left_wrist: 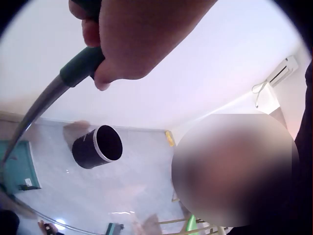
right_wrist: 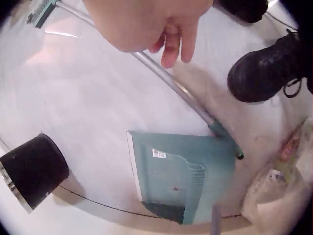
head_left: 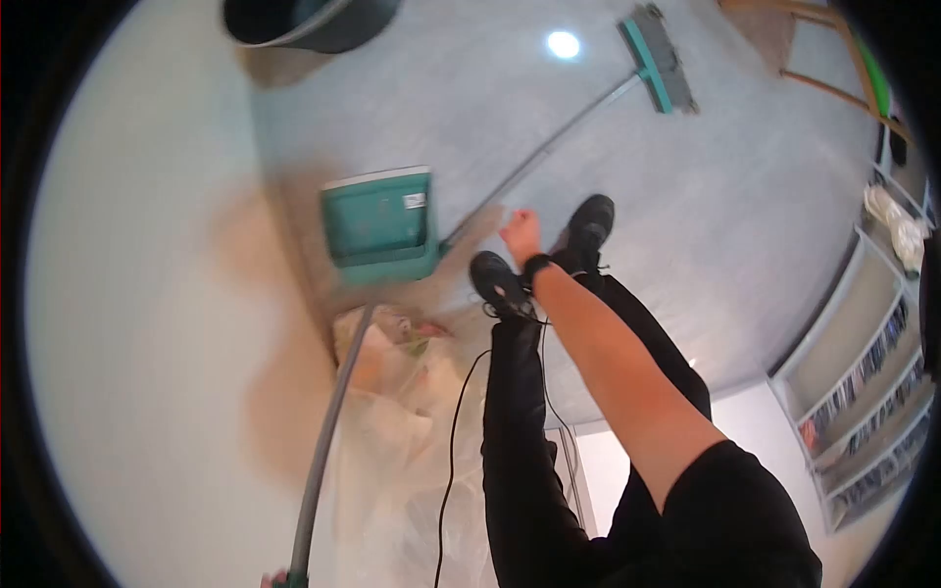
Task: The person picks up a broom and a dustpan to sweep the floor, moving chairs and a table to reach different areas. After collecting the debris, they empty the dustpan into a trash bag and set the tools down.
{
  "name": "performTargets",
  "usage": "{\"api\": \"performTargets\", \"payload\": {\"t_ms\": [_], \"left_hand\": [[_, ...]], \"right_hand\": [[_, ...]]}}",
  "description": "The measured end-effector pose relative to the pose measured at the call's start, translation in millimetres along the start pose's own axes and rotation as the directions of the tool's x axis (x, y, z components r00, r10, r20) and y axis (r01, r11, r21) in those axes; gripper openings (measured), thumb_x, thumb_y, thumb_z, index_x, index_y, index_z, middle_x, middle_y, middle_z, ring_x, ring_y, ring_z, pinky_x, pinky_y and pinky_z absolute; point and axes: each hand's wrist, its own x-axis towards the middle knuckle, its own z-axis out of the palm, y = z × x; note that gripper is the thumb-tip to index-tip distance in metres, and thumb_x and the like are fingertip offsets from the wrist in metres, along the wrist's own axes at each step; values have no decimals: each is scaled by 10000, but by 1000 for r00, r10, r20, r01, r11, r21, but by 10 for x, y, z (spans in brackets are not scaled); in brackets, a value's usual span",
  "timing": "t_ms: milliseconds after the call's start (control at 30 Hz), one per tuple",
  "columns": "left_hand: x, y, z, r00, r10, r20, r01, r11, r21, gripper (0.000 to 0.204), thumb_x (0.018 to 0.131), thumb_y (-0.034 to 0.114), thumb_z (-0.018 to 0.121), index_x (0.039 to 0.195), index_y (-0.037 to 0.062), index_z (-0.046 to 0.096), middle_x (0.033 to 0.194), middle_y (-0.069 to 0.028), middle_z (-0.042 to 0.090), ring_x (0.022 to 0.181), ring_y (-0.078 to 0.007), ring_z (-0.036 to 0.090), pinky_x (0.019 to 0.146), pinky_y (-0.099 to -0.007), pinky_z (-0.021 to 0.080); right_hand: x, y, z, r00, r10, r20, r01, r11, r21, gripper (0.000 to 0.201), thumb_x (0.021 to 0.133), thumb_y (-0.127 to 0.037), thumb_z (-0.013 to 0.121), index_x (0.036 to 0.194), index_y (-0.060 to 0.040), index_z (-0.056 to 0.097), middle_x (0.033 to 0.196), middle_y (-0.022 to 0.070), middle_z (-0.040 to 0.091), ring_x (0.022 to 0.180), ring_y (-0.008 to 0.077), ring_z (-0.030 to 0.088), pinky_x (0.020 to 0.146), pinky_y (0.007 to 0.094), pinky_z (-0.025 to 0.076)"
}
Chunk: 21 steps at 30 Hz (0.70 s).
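Note:
A green long-handled dustpan (head_left: 380, 220) stands on the floor beside the wall, its grey pole rising to the bottom left of the head view. My left hand (left_wrist: 146, 41) grips the green grip at the top of this pole, fingers curled round it. On the floor lies a broom (right_wrist: 168, 81), its green head far from me and the end of its stick beside the dustpan. Above the broom stick hangs my right hand (right_wrist: 156, 22), holding nothing, its fingers loosely bent downward. In the head view the right hand (head_left: 521, 235) appears over the floor near my shoes.
A clear plastic bag (head_left: 402, 392) with rubbish leans at the wall close to my feet. A black bin (left_wrist: 100, 147) stands farther along the wall. Thin black cables (head_left: 451, 456) hang past my legs. Shelves (head_left: 863, 392) and a wooden chair (head_left: 833, 59) are on the right.

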Motion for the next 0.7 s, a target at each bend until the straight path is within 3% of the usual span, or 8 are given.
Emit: {"api": "performTargets", "payload": {"t_ms": [100, 167, 233, 300, 367, 567, 633, 700], "left_hand": [[5, 14, -47, 976, 206, 66, -203, 978, -48, 283, 896, 30, 620, 1129, -120, 564, 992, -200, 672, 875, -234, 658, 723, -296, 551], [114, -109, -73, 971, 236, 36, -236, 972, -13, 256, 894, 11, 620, 1115, -110, 575, 988, -192, 671, 888, -245, 655, 828, -354, 537], [385, -362, -187, 978, 206, -22, -207, 975, -76, 230, 898, 18, 618, 1097, -93, 589, 990, -188, 672, 900, -246, 654, 841, -354, 536], [508, -169, -206, 985, 160, -72, -160, 987, -1, 237, 883, 44, 630, 1091, -66, 601, 994, -181, 680, 821, -223, 683, 457, -205, 505], [536, -155, -68, 974, 201, -103, -191, 977, 99, 304, 861, 70, 651, 1121, -71, 586, 988, -193, 682, 811, -220, 700, 330, -157, 402], [401, -476, 67, 954, 257, -157, -277, 953, -125, 367, 837, 49, 608, 1157, -121, 547, 1032, -284, 641, 880, -305, 683, 466, -199, 533], [275, -468, -11, 977, 184, -107, -197, 972, -125, 398, 852, 91, 654, 1179, -107, 542, 1069, -272, 630, 982, -321, 652, 648, -253, 564], [330, -562, -17, 982, 155, -110, -171, 972, -161, 348, 888, 86, 627, 1187, -77, 558, 1092, -214, 636, 1008, -270, 633, 777, -291, 527]], "right_hand": [[-649, -400, -355, 921, 327, 210, -328, 944, -30, 265, 919, -150, 518, 1163, -48, 496, 887, 93, 608, 723, 202, 653, 599, 352, 528], [-675, -325, -419, 917, 306, 256, -293, 952, -91, 288, 895, -141, 540, 1155, -26, 493, 908, 105, 614, 727, 217, 655, 596, 362, 525], [-556, -266, -309, 928, 351, 123, -302, 904, -304, 232, 863, -143, 573, 1040, 5, 551, 852, 108, 624, 705, 233, 651, 544, 380, 502], [-212, -37, -185, 914, 325, 244, -248, 921, -300, 276, 818, -299, 669, 817, -33, 593, 738, 73, 579, 670, 201, 591, 575, 374, 485], [3, -22, 106, 955, 235, 180, -155, 915, -373, 364, 801, -377, 678, 828, -17, 626, 712, 75, 591, 618, 212, 587, 525, 347, 475], [441, 322, 677, 996, 31, 89, 15, 879, -477, 451, 779, -381, 677, 869, 60, 642, 769, 133, 654, 688, 204, 623, 575, 402, 488], [358, 366, 696, 999, -22, -24, 10, 916, -401, 465, 813, -366, 592, 958, 76, 611, 794, 203, 671, 750, 324, 655, 773, 452, 498], [-134, 157, 604, 994, -24, -108, 1, 977, -213, 446, 847, -346, 561, 1015, 67, 542, 790, 197, 663, 745, 311, 654, 740, 446, 507]]}}
